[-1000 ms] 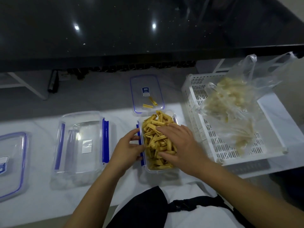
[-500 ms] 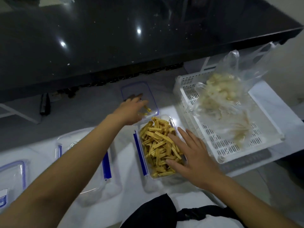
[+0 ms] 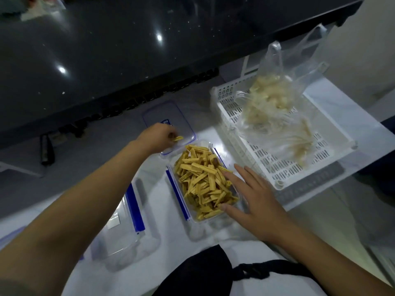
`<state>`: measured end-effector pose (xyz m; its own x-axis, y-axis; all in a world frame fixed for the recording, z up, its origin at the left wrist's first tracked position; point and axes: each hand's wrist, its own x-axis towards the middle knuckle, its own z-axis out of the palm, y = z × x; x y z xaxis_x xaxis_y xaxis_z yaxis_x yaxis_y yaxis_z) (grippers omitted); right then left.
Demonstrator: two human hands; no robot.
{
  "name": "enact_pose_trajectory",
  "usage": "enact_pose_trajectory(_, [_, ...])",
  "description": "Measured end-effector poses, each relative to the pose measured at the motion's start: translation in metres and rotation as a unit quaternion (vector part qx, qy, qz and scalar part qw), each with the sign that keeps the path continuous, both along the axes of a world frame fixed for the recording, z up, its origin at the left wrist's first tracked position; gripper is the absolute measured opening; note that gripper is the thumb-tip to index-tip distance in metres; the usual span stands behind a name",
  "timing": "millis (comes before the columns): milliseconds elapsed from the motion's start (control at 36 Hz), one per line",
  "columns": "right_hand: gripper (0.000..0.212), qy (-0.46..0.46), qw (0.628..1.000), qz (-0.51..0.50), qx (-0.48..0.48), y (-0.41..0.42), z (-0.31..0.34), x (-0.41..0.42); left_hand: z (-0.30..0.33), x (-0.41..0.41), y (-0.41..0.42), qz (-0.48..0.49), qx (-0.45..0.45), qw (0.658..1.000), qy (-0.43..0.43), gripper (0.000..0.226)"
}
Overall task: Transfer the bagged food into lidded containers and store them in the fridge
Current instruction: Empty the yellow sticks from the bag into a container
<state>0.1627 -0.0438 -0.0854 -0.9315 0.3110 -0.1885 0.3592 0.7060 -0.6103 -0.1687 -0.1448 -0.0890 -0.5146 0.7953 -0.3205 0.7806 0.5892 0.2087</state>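
Note:
A clear container with blue clips [image 3: 213, 220] stands on the white table, heaped with yellow food strips [image 3: 201, 178]. My right hand [image 3: 254, 201] lies flat against its right side, fingers spread and straight. Behind the container lies its clear blue-rimmed lid [image 3: 171, 118]. Over that lid my left hand [image 3: 159, 136] pinches a few loose yellow strips [image 3: 178, 138]. A clear plastic bag of pale food [image 3: 275, 107] sits in the white slotted basket [image 3: 269, 167] at the right.
An empty clear container with blue clips [image 3: 126, 229] stands at the left under my left forearm. Another lid [image 3: 8, 236] shows at the far left edge. A dark glossy tabletop [image 3: 128, 50] overhangs the back. A black strap [image 3: 267, 269] lies at my waist.
My left hand left the container's side, reached back to the lid and picked up the stray strips there. My right hand slid off the food to the container's right side.

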Motion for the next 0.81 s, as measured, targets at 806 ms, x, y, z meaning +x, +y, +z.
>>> enact_pose_trajectory(806, [0.063, 0.104, 0.986, -0.113, -0.073, 0.061, 0.043, 0.031, 0.074, 0.168, -0.024, 0.241, 0.285, 0.922, -0.105, 0.045])
